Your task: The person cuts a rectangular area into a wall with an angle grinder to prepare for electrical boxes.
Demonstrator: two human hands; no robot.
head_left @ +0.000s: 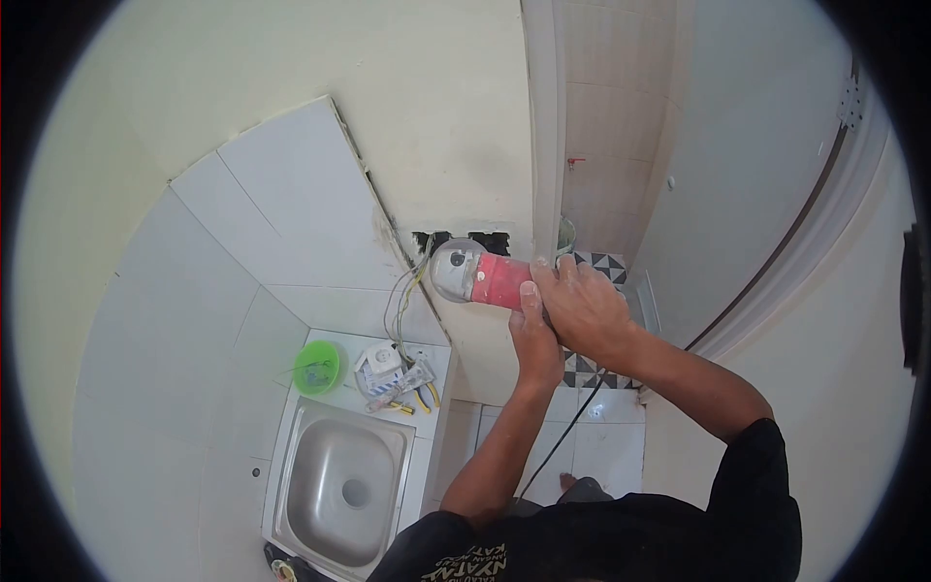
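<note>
Head view: angle grinder (475, 274), red body, long axis lying level, silver head pointing left toward wall cutout (461, 241); right hand (582, 306) clenching rear grip, left hand (538, 335) gripping beneath, both touching tool, right sitting nearer the cord end

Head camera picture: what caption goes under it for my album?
Both hands, left hand and right hand, press a red angle grinder to the wall above a steel sink.
</note>
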